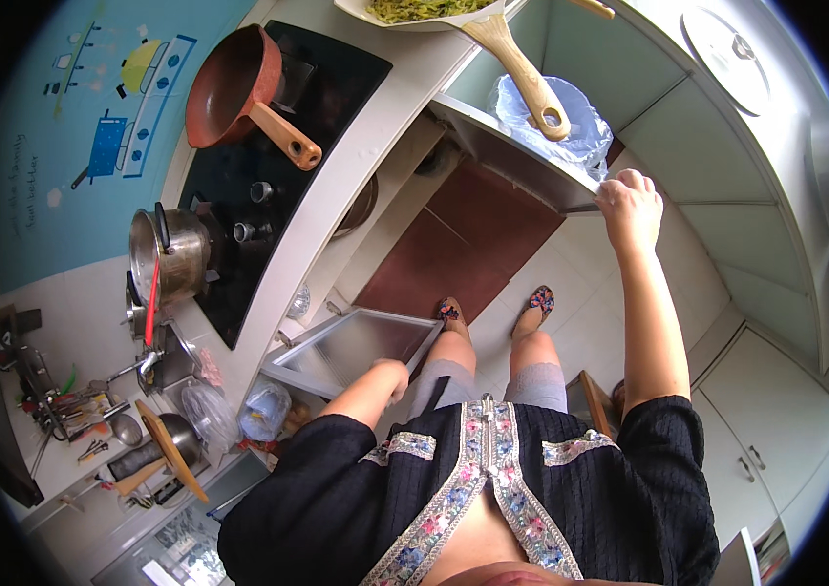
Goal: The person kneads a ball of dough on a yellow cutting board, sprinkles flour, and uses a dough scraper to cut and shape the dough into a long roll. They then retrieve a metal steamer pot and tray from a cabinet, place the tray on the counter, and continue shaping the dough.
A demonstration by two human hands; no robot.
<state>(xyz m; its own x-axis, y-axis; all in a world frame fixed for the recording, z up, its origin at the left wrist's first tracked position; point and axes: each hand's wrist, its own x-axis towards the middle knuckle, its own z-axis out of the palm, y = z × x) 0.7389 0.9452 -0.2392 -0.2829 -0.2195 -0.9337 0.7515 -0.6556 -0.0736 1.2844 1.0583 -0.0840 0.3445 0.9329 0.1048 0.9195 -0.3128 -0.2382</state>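
Two cabinet doors under the cooktop stand open. My right hand (632, 201), arm stretched out, has its fingers curled over the top outer corner of the far cabinet door (531, 165). My left hand (389, 379) is low beside my thigh, at the edge of the near metal-framed door with a frosted panel (356, 348). Its fingers are mostly hidden, so whether it grips that door is unclear. Between the doors, a round pan (358, 207) shows partly inside the cabinet (392, 176). A bin with a pale blue plastic liner (561, 121) is behind the far door.
A reddish frying pan (235, 91) and a steel pot (172, 253) stand on the black glass cooktop (297, 95). Above the far door, a white pan of chopped greens (421, 9) has its wooden handle (524, 77) jutting past the counter edge. A glass lid (726, 62) lies on the right-hand counter.
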